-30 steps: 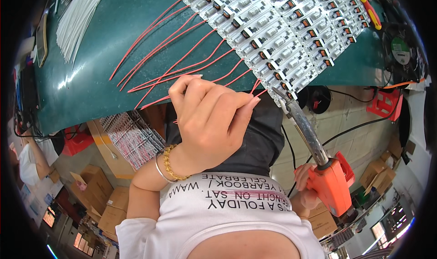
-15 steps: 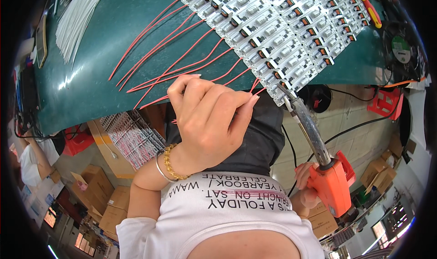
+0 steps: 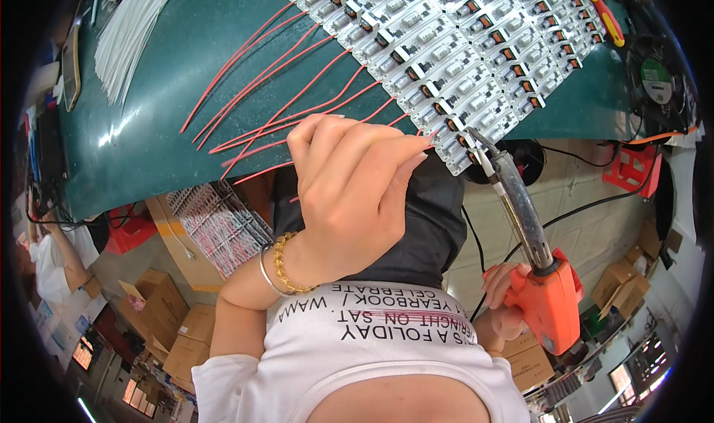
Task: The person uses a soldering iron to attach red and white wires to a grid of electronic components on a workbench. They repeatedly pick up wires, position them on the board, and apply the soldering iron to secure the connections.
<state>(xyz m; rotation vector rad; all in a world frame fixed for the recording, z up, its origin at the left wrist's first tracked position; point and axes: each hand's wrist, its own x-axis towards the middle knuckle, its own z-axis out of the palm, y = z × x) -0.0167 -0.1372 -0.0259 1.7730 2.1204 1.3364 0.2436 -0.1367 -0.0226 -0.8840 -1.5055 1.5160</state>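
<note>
Head view: our left hand [image 3: 349, 192] is curled, fingertips pinching a thin red insulated wire [image 3: 405, 118] at the near edge of the dark green work mat [image 3: 149, 148]. Our right hand [image 3: 509, 300] grips the orange plastic handle of a soldering gun [image 3: 532, 263]; its grey metal barrel angles up, tip touching the nearest white component in the panel of small white plastic modules [image 3: 461, 51]. More red wires fan out flat left of the panel. Bundle of thin white sleeves [image 3: 134, 33] lies well apart, far left. Open mat between them. Cardboard boxes [image 3: 167, 315] below the table edge.
</note>
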